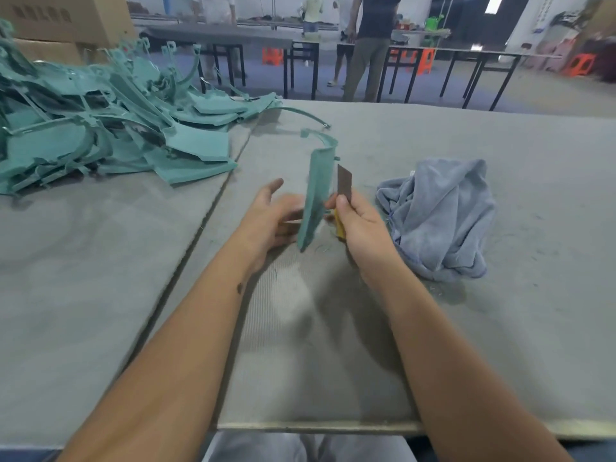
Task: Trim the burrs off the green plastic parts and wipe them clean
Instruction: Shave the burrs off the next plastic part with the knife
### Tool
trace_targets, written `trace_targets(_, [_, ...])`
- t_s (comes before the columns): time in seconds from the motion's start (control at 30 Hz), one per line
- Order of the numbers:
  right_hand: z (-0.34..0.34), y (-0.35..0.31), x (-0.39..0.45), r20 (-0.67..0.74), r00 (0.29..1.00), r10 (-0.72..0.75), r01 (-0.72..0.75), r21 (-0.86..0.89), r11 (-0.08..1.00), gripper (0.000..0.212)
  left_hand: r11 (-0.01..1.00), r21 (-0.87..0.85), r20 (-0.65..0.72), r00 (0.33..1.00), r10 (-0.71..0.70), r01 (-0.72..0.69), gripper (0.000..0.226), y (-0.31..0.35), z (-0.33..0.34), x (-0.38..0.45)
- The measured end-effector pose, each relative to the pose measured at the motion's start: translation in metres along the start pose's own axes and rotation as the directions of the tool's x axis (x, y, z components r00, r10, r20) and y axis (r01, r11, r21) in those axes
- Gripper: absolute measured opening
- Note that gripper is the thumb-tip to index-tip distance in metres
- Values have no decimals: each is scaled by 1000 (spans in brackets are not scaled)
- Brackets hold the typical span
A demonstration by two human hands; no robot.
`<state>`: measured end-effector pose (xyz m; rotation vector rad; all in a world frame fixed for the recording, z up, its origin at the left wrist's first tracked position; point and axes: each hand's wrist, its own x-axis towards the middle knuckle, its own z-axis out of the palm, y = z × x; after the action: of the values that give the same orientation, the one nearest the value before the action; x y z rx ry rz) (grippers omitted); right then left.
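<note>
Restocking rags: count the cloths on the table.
1: a blue-grey cloth lies crumpled on the table, beside the right hand. Others could be hidden under the green parts pile.

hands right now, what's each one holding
Left hand: fingers curled on the green part, holding it upright on edge.
Right hand: pinching a knife, blade up beside the part.

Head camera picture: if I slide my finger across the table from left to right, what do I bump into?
Pile of green plastic parts → left hand → green plastic part held upright → right hand with utility knife → crumpled blue cloth.
</note>
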<state>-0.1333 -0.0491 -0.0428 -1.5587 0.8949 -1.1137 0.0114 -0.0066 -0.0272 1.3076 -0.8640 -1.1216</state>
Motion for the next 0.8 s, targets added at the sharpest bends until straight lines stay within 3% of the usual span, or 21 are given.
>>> trace_targets(0.03, [-6, -1, -1, -7, 1000, -16, 16, -33, 999, 29, 998, -43, 30, 999, -39, 41, 37, 3, -2, -1])
trace_targets(0.17, [-10, -6, -4, 17, 995, -103, 104, -50, 993, 24, 992, -76, 200, 976, -82, 99, 92, 6, -11, -1])
trace_targets(0.23, [-5, -5, -5, 61, 987, -148, 157, -170, 973, 22, 988, -110, 274, 959, -73, 107, 102, 4, -11, -3])
trace_targets(0.33, [-6, 3, -3, 142, 963, -227, 267, -448, 853, 20, 944, -303, 323, 946, -31, 134, 77, 3, -10, -6])
trace_targets(0.43, [-11, 5, -2, 78, 968, -237, 244, -491, 836, 23, 927, -349, 274, 961, -40, 138, 32, 9, -11, 3])
trace_targets(0.53, [-17, 3, -2, -80, 956, -284, 193, -557, 808, 26, 964, -248, 69, 994, -85, 99, 27, 7, 1, 11])
trace_targets(0.6, [-19, 0, -4, -177, 932, -317, 169, -561, 810, 25, 978, -206, -9, 1000, -27, 25, 26, -3, 13, 8])
trace_targets(0.7, [-19, -2, -6, -245, 934, -262, 132, -443, 887, 28, 974, -174, -151, 982, 116, -142, 21, -16, 24, 10])
trace_targets(0.8, [-10, -4, -10, -242, 962, -127, 100, -120, 988, 36, 943, -248, -198, 965, 173, -220, 17, -14, 23, 12])
